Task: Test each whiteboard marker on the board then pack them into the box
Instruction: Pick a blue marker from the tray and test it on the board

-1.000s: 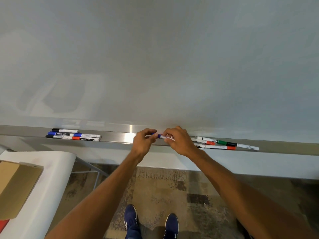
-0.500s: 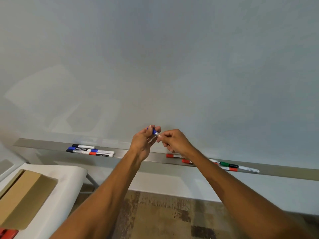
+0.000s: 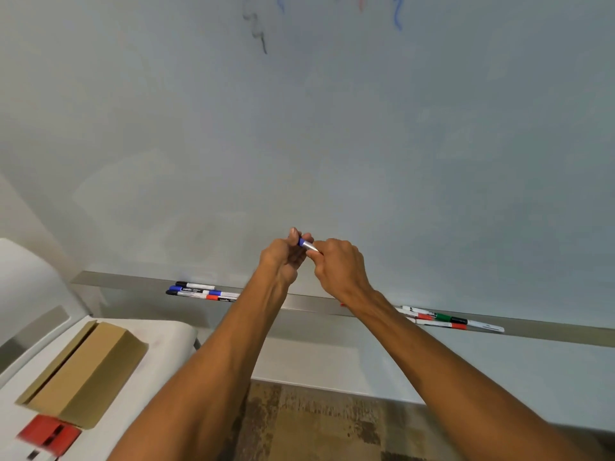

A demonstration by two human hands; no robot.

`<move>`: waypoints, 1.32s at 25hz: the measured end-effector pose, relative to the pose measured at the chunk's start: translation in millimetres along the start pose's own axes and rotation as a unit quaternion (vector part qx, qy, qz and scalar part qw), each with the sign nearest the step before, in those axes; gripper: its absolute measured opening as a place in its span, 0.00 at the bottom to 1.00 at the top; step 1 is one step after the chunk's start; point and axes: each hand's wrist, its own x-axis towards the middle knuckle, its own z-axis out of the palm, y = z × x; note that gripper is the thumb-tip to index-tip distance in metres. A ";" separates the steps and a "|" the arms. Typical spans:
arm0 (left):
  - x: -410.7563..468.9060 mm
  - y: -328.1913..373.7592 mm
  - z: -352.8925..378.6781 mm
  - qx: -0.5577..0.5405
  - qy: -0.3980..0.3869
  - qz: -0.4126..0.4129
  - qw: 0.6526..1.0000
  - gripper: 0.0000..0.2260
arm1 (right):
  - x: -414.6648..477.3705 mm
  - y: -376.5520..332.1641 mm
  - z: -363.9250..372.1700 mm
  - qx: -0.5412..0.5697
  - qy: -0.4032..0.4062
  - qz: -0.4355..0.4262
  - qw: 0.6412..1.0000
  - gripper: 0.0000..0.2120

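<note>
Both hands hold one blue whiteboard marker [image 3: 307, 244] in front of the whiteboard [image 3: 366, 144], above its metal tray [image 3: 133, 281]. My left hand [image 3: 283, 257] pinches the blue cap end. My right hand [image 3: 339, 267] grips the white barrel, most of it hidden in the fingers. Three markers [image 3: 203, 291] lie on the tray to the left of my arms. Several more markers [image 3: 449, 321] lie on it to the right. An open cardboard box [image 3: 86, 371] sits on a white table at the lower left.
Black, blue and red scribbles [image 3: 259, 31] mark the board's top. A red object [image 3: 50, 434] lies next to the box on the white table [image 3: 159, 334]. Patterned carpet [image 3: 316, 427] covers the floor below the board.
Both hands have lifted the blue marker from the tray up in front of the board. The view has tilted upward, so the scribbles at the top now show.
</note>
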 end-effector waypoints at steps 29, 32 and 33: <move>-71.1 103.9 164.2 0.240 0.007 0.480 0.844 0.12 | 77.5 52.1 -228.2 0.210 0.246 -0.030 0.946 0.06; -65.7 107.9 185.7 0.350 -0.005 0.602 0.718 0.20 | 104.3 41.9 -271.4 0.216 0.302 -0.049 0.927 0.10; -58.9 111.4 192.4 0.395 -0.009 0.635 0.664 0.23 | 112.9 37.2 -284.2 0.215 0.327 -0.060 0.918 0.08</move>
